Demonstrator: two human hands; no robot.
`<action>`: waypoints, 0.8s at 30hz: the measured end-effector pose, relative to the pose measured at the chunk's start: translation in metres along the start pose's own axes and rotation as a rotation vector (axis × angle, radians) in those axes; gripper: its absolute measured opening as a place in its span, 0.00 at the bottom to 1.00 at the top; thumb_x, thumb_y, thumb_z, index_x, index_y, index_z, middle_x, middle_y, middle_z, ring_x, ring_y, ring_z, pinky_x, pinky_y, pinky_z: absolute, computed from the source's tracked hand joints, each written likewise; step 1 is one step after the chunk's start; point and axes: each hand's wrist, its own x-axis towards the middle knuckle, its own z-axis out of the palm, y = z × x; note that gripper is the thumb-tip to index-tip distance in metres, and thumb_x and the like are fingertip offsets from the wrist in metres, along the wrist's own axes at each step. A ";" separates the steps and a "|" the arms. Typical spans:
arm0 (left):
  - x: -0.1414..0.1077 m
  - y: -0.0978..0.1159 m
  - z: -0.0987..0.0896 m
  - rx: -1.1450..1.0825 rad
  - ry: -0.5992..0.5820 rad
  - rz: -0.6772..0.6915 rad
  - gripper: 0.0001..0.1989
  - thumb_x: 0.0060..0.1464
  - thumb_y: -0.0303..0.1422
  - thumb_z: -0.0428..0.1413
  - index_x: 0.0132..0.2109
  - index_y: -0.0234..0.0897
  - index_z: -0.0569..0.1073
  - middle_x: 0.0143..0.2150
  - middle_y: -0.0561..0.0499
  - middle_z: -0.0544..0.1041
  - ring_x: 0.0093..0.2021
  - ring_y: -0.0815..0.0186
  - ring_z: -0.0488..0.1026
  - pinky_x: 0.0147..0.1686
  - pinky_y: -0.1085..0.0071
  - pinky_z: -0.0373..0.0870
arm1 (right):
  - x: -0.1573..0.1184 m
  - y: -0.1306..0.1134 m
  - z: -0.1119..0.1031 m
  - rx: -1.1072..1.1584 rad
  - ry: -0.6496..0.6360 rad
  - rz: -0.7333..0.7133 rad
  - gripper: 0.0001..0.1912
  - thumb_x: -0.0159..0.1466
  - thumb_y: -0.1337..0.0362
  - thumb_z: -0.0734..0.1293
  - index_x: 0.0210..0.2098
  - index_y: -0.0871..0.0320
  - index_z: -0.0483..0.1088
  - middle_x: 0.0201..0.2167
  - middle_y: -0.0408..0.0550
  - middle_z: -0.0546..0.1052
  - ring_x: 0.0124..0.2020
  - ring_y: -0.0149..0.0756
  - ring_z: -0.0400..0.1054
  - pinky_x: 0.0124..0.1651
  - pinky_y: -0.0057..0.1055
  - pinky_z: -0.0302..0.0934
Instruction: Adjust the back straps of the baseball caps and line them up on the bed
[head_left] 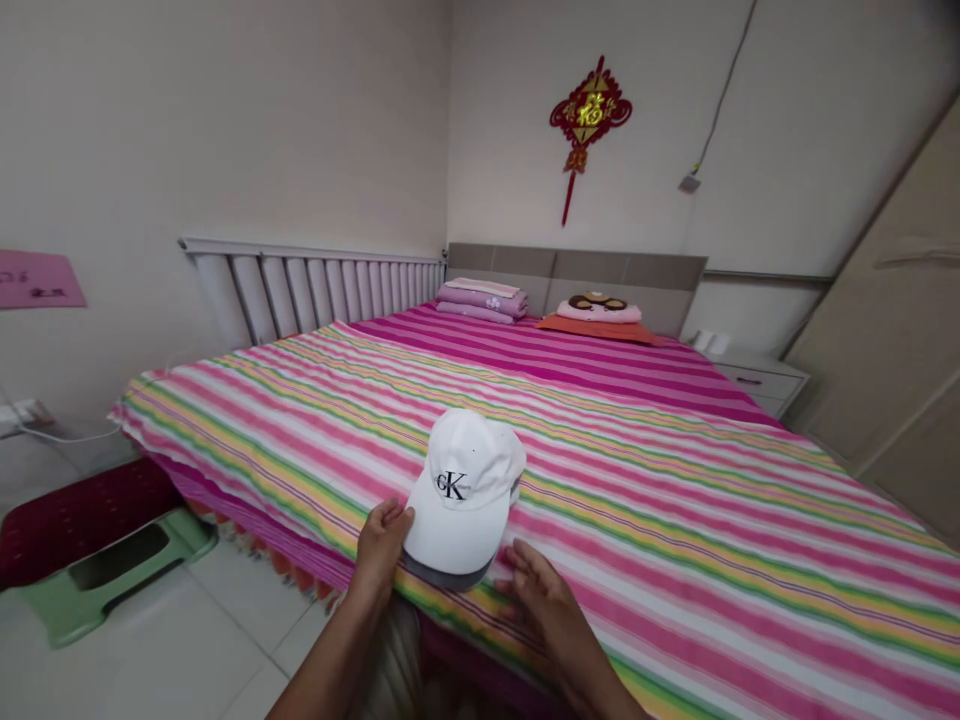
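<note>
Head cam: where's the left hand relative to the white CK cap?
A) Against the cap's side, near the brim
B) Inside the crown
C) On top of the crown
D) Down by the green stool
A. The left hand has its fingers against the side of the white cap, low near the brim, not on top or inside.

My striped bedspread point(675, 520) is down; folded pink towels point(481, 300) at its far left corner; green stool point(82, 520) just off the left edge.
</note>
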 end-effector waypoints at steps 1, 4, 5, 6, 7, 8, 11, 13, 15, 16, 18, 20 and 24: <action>-0.001 0.001 0.001 -0.017 -0.023 -0.021 0.22 0.36 0.34 0.62 0.40 0.32 0.67 0.34 0.49 0.72 0.31 0.68 0.70 0.31 0.72 0.65 | 0.003 -0.001 0.002 0.037 0.000 -0.017 0.29 0.50 0.55 0.69 0.49 0.57 0.61 0.58 0.57 0.59 0.42 0.40 0.68 0.37 0.34 0.63; -0.006 0.009 0.004 -0.047 -0.055 -0.048 0.20 0.34 0.33 0.63 0.38 0.30 0.69 0.29 0.50 0.73 0.27 0.69 0.69 0.28 0.73 0.64 | 0.014 -0.003 0.005 0.118 -0.028 -0.055 0.31 0.50 0.56 0.70 0.51 0.55 0.60 0.59 0.57 0.56 0.42 0.42 0.68 0.36 0.34 0.63; -0.007 0.011 0.005 -0.059 -0.054 -0.051 0.20 0.34 0.32 0.63 0.37 0.30 0.69 0.28 0.51 0.74 0.26 0.70 0.69 0.27 0.74 0.64 | 0.016 -0.003 0.005 0.136 -0.040 -0.055 0.30 0.50 0.57 0.70 0.51 0.54 0.60 0.59 0.56 0.58 0.41 0.41 0.69 0.35 0.34 0.63; -0.008 0.013 0.005 -0.070 -0.050 -0.052 0.20 0.33 0.31 0.63 0.37 0.30 0.69 0.28 0.51 0.74 0.25 0.70 0.69 0.27 0.74 0.64 | 0.019 -0.004 0.006 0.148 -0.051 -0.054 0.29 0.51 0.58 0.70 0.50 0.54 0.61 0.57 0.55 0.60 0.39 0.40 0.69 0.34 0.33 0.63; -0.008 0.015 0.005 -0.076 -0.046 -0.051 0.20 0.33 0.30 0.63 0.36 0.30 0.69 0.27 0.52 0.74 0.25 0.71 0.69 0.26 0.75 0.64 | 0.020 -0.005 0.006 0.155 -0.055 -0.051 0.28 0.51 0.59 0.70 0.49 0.55 0.62 0.55 0.54 0.63 0.37 0.38 0.70 0.32 0.31 0.63; -0.007 0.016 0.004 -0.085 -0.042 -0.050 0.19 0.33 0.29 0.63 0.36 0.30 0.69 0.27 0.52 0.74 0.24 0.71 0.69 0.26 0.75 0.64 | 0.021 -0.006 0.006 0.156 -0.053 -0.050 0.26 0.51 0.59 0.69 0.49 0.56 0.63 0.54 0.54 0.65 0.35 0.37 0.70 0.30 0.30 0.63; -0.006 0.023 0.004 -0.174 -0.071 -0.071 0.21 0.34 0.26 0.62 0.40 0.31 0.69 0.27 0.52 0.74 0.25 0.72 0.70 0.26 0.76 0.66 | 0.021 -0.014 0.007 0.149 -0.028 -0.089 0.27 0.52 0.60 0.69 0.50 0.56 0.62 0.52 0.54 0.67 0.31 0.33 0.70 0.28 0.29 0.62; -0.007 0.030 0.006 -0.275 -0.126 -0.103 0.25 0.34 0.23 0.62 0.44 0.32 0.68 0.29 0.52 0.75 0.26 0.71 0.71 0.28 0.76 0.68 | 0.020 -0.021 0.008 0.130 -0.021 -0.159 0.30 0.51 0.60 0.70 0.52 0.55 0.61 0.52 0.53 0.67 0.32 0.34 0.70 0.33 0.31 0.62; -0.011 0.039 0.009 -0.365 -0.189 -0.105 0.28 0.34 0.22 0.61 0.47 0.32 0.67 0.33 0.50 0.76 0.30 0.70 0.72 0.31 0.76 0.69 | 0.020 -0.029 0.008 0.105 -0.033 -0.238 0.31 0.51 0.59 0.70 0.53 0.54 0.61 0.52 0.53 0.67 0.38 0.38 0.69 0.41 0.34 0.61; -0.014 0.043 0.011 -0.398 -0.227 -0.088 0.29 0.34 0.22 0.61 0.48 0.33 0.66 0.36 0.49 0.76 0.32 0.69 0.73 0.32 0.76 0.69 | 0.020 -0.032 0.008 0.101 -0.042 -0.271 0.31 0.51 0.59 0.70 0.53 0.54 0.61 0.52 0.53 0.67 0.42 0.40 0.68 0.44 0.36 0.60; -0.022 0.047 0.014 -0.438 -0.339 -0.055 0.30 0.35 0.24 0.62 0.50 0.35 0.66 0.41 0.48 0.76 0.38 0.65 0.73 0.37 0.73 0.70 | 0.019 -0.037 0.005 0.119 -0.058 -0.321 0.30 0.52 0.58 0.69 0.53 0.54 0.61 0.53 0.53 0.67 0.48 0.42 0.64 0.48 0.38 0.57; -0.029 0.046 0.015 -0.446 -0.472 -0.055 0.29 0.36 0.25 0.62 0.50 0.37 0.67 0.42 0.47 0.76 0.42 0.60 0.72 0.42 0.69 0.69 | 0.017 -0.040 0.000 0.155 -0.060 -0.350 0.29 0.53 0.58 0.68 0.53 0.53 0.60 0.54 0.53 0.66 0.50 0.43 0.62 0.49 0.39 0.56; -0.040 0.031 0.016 -0.448 -0.618 -0.114 0.23 0.36 0.26 0.62 0.44 0.36 0.70 0.37 0.47 0.78 0.42 0.57 0.72 0.44 0.65 0.67 | 0.007 -0.041 -0.010 0.183 -0.060 -0.366 0.26 0.54 0.59 0.67 0.52 0.53 0.61 0.52 0.53 0.67 0.49 0.43 0.63 0.50 0.40 0.56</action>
